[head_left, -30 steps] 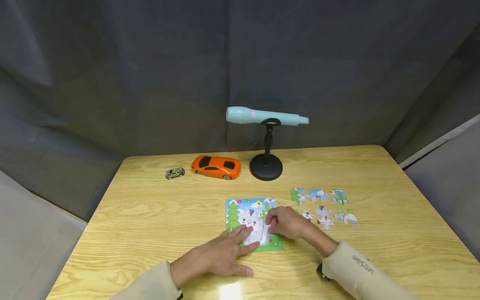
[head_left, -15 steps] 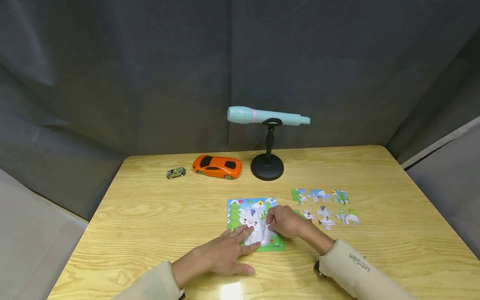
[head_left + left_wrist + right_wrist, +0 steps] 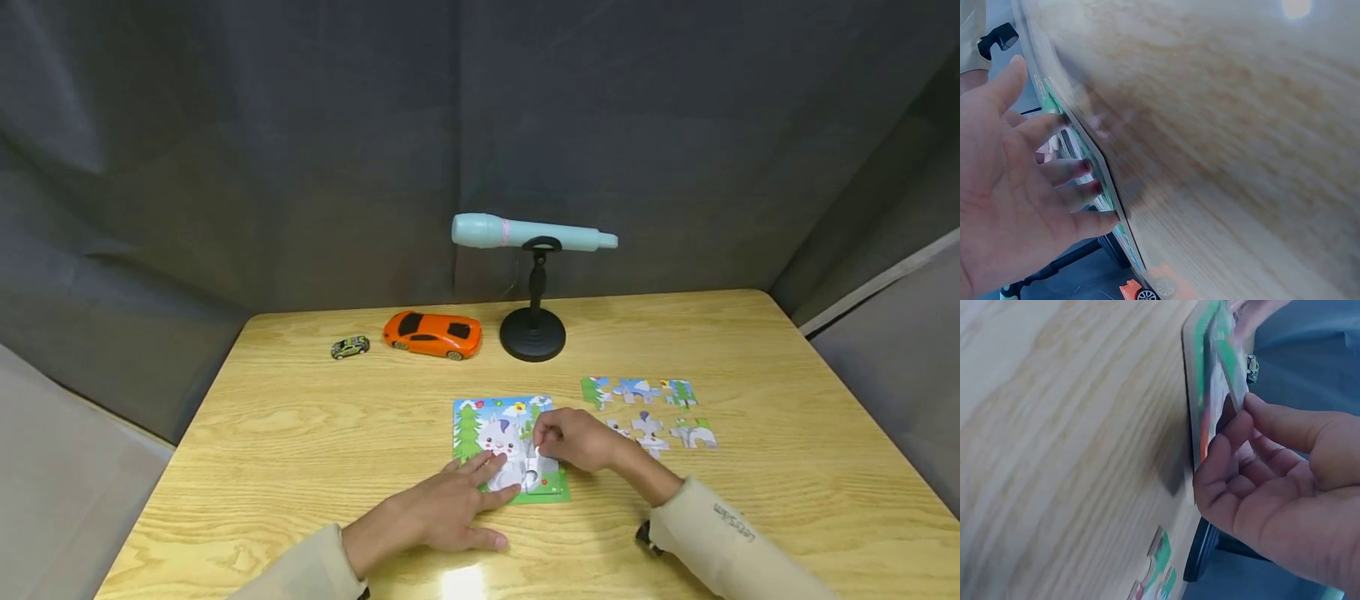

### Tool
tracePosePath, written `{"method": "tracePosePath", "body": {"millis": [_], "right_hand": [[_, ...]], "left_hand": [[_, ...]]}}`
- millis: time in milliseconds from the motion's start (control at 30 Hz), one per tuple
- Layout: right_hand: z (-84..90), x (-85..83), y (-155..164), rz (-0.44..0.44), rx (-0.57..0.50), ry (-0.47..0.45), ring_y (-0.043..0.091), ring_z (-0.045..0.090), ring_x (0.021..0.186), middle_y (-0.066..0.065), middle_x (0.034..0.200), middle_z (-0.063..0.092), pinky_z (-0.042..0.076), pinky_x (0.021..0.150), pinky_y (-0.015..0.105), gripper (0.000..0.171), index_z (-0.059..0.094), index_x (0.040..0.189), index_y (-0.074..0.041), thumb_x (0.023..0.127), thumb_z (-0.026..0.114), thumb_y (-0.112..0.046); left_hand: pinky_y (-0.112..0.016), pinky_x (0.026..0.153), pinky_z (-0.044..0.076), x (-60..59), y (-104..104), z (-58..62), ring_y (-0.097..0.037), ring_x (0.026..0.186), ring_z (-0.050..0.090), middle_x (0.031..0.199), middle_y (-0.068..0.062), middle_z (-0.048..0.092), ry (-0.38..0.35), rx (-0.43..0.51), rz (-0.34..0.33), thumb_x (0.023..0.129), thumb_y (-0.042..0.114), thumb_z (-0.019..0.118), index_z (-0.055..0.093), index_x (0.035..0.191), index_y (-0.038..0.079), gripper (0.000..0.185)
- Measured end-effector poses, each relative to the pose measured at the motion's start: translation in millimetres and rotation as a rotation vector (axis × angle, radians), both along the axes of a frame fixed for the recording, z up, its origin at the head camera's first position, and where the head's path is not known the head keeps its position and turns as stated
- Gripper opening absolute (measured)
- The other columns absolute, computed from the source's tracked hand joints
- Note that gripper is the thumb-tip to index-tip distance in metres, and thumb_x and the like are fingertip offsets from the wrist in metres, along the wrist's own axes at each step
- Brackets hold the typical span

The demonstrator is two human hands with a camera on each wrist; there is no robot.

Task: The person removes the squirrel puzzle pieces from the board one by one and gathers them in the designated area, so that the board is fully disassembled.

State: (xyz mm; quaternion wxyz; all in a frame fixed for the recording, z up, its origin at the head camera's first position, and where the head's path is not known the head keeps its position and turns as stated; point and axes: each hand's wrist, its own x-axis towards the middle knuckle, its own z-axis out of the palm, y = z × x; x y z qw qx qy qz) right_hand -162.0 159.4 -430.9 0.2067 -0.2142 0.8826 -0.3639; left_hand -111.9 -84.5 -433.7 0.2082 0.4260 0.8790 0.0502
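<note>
One wooden table (image 3: 300,433) carries a puzzle board (image 3: 468,421) at centre — loose pieces (image 3: 648,408) lie at its 3 o'clock. The left hand (image 3: 442,508), fingers flat and apart, pins the board at 6 o'clock. The right hand (image 3: 573,440) pinches a piece (image 3: 542,464) lifted at the board's 4 o'clock — best raised slowly, board held down.

place: staged recording booth | cues: dark curtain (image 3: 300,150) on all sides, wooden table (image 3: 300,425), toy microphone on stand (image 3: 534,242)
</note>
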Motion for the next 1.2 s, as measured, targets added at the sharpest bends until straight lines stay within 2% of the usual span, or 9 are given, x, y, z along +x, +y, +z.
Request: {"method": "tracePosePath", "body": {"millis": [167, 467, 767, 967, 1200], "right_hand": [[4.8, 1.2, 13.7, 0.012, -0.075, -0.040, 0.009, 0.042, 0.059, -0.001, 0.066, 0.049, 0.038, 0.055, 0.021, 0.006, 0.059, 0.090, -0.002, 0.092, 0.054, -0.002], [16.1, 0.2, 53.8, -0.017, -0.082, -0.053, 0.008, 0.041, 0.058, 0.000, 0.068, 0.048, 0.037, 0.055, 0.021, 0.004, 0.059, 0.092, -0.002, 0.092, 0.057, -0.006], [21.4, 6.6, 97.2, -0.023, -0.098, -0.052, 0.006, 0.042, 0.063, 0.003, 0.074, 0.049, 0.041, 0.058, 0.021, 0.006, 0.056, 0.094, 0.002, 0.094, 0.051, -0.001], [19.0, 10.1, 124.2, -0.004, -0.109, -0.048, 0.004, 0.038, 0.062, 0.002, 0.073, 0.046, 0.037, 0.054, 0.022, 0.007, 0.055, 0.094, 0.003, 0.095, 0.049, -0.001], [9.7, 16.2, 155.6, 0.010, -0.143, -0.051, 0.003, 0.039, 0.064, 0.004, 0.078, 0.050, 0.038, 0.054, 0.025, 0.010, 0.055, 0.096, 0.006, 0.095, 0.046, 0.002]], "left_hand": [[-0.057, 0.110, 0.029, 0.1, -0.2, -0.7, -0.032, 0.147, 0.015, 0.160, -0.012, 0.011, 0.007, 0.005, -0.004, 0.091, 0.064, 0.040, 0.029, 0.149, 0.031, 0.068], [-0.058, 0.111, 0.028, 1.4, 0.7, 0.8, -0.032, 0.147, 0.015, 0.160, -0.012, 0.010, 0.007, 0.015, 0.011, 0.090, 0.063, 0.042, 0.031, 0.149, 0.029, 0.069], [-0.058, 0.110, 0.029, 1.0, 1.1, -1.4, -0.032, 0.147, 0.015, 0.160, -0.012, 0.011, 0.016, 0.013, 0.001, 0.090, 0.064, 0.041, 0.030, 0.149, 0.030, 0.069], [-0.058, 0.110, 0.028, 0.7, 1.2, -0.5, -0.032, 0.147, 0.015, 0.160, -0.011, 0.011, 0.008, 0.013, 0.006, 0.090, 0.064, 0.041, 0.030, 0.149, 0.031, 0.069], [-0.058, 0.110, 0.028, 1.2, 0.7, 0.8, -0.031, 0.147, 0.015, 0.160, -0.011, 0.011, -0.008, 0.008, 0.005, 0.090, 0.065, 0.040, 0.030, 0.149, 0.031, 0.068]]}}
